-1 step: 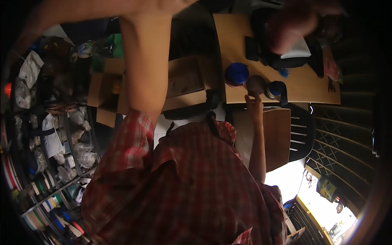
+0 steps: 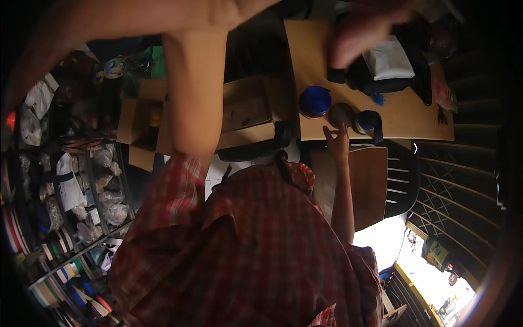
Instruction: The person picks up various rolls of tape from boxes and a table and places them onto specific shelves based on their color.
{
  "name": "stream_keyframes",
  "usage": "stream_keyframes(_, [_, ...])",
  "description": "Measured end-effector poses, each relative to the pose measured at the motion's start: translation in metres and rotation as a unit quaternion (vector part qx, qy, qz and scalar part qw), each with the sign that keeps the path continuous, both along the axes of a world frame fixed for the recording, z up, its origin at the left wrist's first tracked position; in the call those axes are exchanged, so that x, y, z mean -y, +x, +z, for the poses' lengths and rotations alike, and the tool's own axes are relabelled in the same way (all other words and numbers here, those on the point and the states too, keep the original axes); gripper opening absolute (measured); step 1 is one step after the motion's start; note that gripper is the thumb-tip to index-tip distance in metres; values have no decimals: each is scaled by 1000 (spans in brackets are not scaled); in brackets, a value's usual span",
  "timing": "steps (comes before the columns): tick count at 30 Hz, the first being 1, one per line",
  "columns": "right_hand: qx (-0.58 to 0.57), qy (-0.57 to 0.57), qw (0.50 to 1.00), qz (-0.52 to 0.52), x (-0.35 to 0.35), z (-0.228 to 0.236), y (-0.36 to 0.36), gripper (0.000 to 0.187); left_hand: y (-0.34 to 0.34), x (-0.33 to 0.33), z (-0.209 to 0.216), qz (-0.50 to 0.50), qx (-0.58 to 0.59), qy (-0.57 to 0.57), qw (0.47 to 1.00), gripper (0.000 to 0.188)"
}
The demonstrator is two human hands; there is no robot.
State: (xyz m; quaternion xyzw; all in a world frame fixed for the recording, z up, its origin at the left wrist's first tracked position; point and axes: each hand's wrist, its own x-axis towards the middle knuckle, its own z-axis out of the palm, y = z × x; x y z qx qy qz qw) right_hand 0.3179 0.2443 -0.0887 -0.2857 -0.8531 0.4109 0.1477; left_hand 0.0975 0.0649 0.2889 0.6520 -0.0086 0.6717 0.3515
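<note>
My left hand (image 2: 212,15) is raised large and blurred across the top edge, its bare forearm below it. Its fingers run out of the picture or smear into the dark rim, so their grip is hidden. My right hand (image 2: 337,146) reaches to the table's near edge, thumb and forefinger apart. A fingertip touches or lies just before a dark brown round roll (image 2: 341,114). On either side of that roll are a blue roll (image 2: 315,101) and a smaller dark blue roll (image 2: 369,120). A blurred, finger-like shape (image 2: 362,41) hangs at the upper right; whose it is, I cannot tell.
The wooden table (image 2: 310,49) bears a white packet (image 2: 391,59) on a black bag. Before it stands a black chair (image 2: 400,180) with a brown panel (image 2: 368,185). Open cardboard boxes (image 2: 143,122) stand near my left arm, and a shelf of bagged goods (image 2: 111,201) lines the left.
The blurred shape at upper right has moved left, uncovering more of the white packet. My left hand has shifted slightly right. My right thumb has moved a little left, away from the forefinger.
</note>
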Motion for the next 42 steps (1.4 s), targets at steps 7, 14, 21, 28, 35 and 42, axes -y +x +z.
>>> stream_keyframes(7, [126, 140, 982, 5, 20, 25, -94, 108, 14, 1, -118, 244, 121, -324, 906, 96])
stream_keyframes(14, [271, 253, 913, 168, -5, 15, -123, 108, 73, 60, -253, 269, 165, -485, 816, 70])
stream_keyframes(21, [202, 229, 928, 214, -12, 19, -118, 92, 96, 90, -282, 315, 288, -535, 729, 57])
stream_keyframes(28, [158, 229, 936, 214, -17, 14, -115, 90, 92, 59, -300, 310, 232, -592, 707, 48])
stream_keyframes(35, [78, 185, 972, 122, -35, 15, -98, 82, 94, 42, -324, 317, 161, -674, 647, 39])
stream_keyframes(42, [59, 116, 982, 138, -88, -34, -35, 71, 95, 47, -327, 332, 218, -686, 610, 36])
